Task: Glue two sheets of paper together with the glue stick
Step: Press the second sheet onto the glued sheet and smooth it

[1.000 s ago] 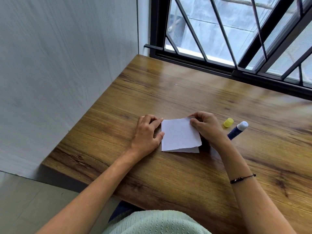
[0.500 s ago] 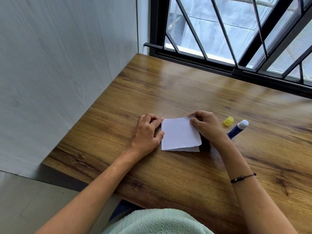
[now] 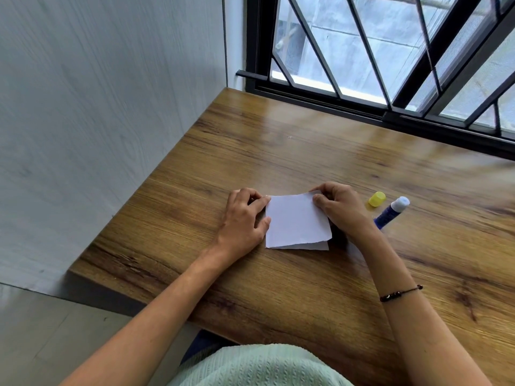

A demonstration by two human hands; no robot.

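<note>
Two small white paper sheets lie stacked on the wooden table; the top sheet is slightly askew, so a strip of the lower sheet shows at the near edge. My left hand touches the stack's left edge with index finger and thumb. My right hand pinches the top sheet's far right corner. To the right lies the uncapped blue glue stick, white glue tip pointing away. Its yellow cap sits beside it.
A grey wall stands along the table's left side. A black-framed window with a grille runs along the far edge. The table's near-left corner drops off to the floor.
The paper and both hands have stayed almost as they were. My right fingers have shifted slightly at the top sheet's far right corner.
</note>
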